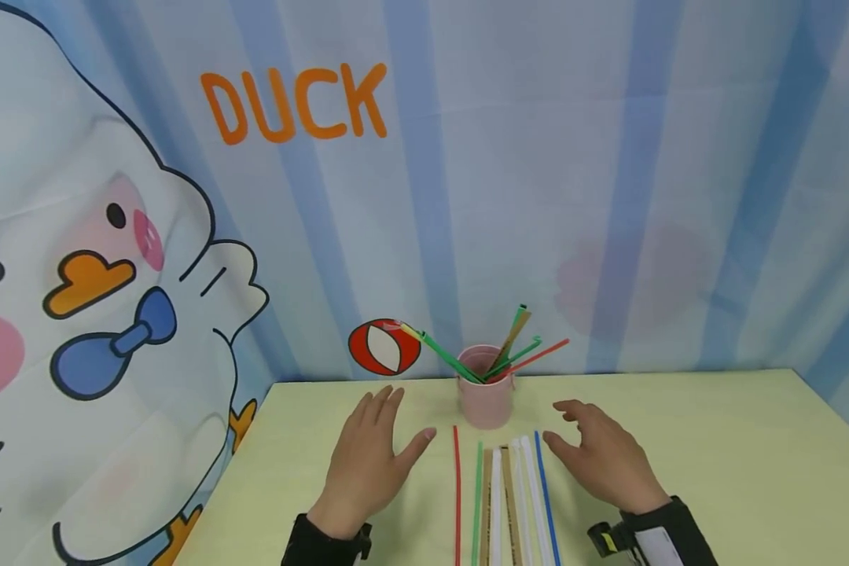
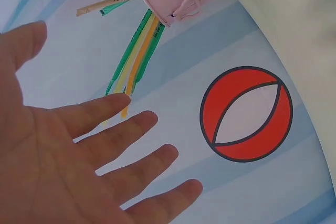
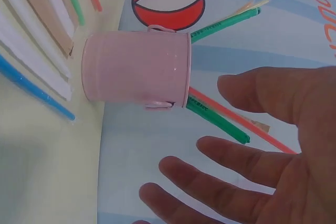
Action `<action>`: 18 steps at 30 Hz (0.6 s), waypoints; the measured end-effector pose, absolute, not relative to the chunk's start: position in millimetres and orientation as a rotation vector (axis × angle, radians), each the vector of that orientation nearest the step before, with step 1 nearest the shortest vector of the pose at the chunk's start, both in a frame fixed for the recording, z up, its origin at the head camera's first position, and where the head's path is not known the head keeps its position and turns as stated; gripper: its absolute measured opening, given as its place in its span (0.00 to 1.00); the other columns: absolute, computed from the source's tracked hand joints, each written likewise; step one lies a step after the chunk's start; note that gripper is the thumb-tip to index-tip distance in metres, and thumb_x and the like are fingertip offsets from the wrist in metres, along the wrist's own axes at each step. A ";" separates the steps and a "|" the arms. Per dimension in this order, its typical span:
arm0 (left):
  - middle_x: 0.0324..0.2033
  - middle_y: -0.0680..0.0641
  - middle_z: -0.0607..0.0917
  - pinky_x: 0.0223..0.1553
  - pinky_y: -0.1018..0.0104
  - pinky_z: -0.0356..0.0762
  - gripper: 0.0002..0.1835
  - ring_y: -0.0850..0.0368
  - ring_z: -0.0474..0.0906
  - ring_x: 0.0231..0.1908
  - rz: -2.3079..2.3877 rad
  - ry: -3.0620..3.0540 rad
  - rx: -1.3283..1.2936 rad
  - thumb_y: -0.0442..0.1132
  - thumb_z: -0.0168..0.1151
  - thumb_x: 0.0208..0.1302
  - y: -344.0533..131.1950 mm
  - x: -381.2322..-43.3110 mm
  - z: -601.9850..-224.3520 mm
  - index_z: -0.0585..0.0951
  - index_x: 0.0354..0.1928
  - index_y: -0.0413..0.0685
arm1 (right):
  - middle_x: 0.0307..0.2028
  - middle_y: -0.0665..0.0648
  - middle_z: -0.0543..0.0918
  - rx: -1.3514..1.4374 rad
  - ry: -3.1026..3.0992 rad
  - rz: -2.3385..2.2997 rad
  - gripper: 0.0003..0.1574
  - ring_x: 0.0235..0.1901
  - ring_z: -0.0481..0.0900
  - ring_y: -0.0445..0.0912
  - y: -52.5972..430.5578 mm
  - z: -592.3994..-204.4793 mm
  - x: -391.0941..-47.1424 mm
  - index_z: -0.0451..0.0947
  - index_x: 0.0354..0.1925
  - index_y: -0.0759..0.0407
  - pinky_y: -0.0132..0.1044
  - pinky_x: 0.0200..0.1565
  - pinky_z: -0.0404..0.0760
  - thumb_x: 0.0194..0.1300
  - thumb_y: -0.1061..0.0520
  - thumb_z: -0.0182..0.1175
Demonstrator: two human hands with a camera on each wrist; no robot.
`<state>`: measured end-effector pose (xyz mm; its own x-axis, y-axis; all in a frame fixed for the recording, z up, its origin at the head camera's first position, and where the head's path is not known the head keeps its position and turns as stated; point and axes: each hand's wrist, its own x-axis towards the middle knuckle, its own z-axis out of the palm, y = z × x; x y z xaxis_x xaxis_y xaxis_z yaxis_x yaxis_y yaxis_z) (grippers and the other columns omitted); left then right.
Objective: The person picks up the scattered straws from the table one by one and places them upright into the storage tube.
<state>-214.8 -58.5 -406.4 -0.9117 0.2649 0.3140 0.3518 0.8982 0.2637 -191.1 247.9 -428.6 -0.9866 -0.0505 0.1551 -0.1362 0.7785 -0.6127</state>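
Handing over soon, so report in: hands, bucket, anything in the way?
Left hand and right hand both empty. Bucket upright, straws in it. Loose straws lined up in front. Nothing seen blocking the bucket.

- My sleeves [image 1: 320,542]: black
- My desk [image 1: 679,440]: pale yellow
- The bucket [image 1: 486,406] I face: pink
- Bucket straws [image 1: 453,359]: green with dark print, red, brown, yellow, orange
- Desk straws [image 1: 496,507]: red, green, brown, white, blue
- Cloth [image 1: 523,157]: light blue, darker blue stripes
- Ball [image 1: 385,347]: red and white, black outline
- Letters [image 1: 279,104]: orange
- Duck [image 1: 170,385]: white, black outline
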 end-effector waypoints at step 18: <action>0.70 0.43 0.62 0.63 0.30 0.54 0.44 0.42 0.47 0.69 -0.462 -2.835 -0.569 0.71 0.46 0.65 -67.6 -212.8 -407.8 0.62 0.72 0.48 | 0.27 0.51 0.83 0.048 -3.079 0.866 0.21 0.21 0.74 0.42 235.3 -445.1 -194.8 0.80 0.44 0.61 0.41 0.22 0.74 0.63 0.46 0.62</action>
<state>-212.8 -67.6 -407.8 -0.9028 0.3384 0.2653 0.4051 0.8762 0.2609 -194.8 235.3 -445.1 -0.9979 -0.0444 -0.0472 -0.0133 0.8532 -0.5214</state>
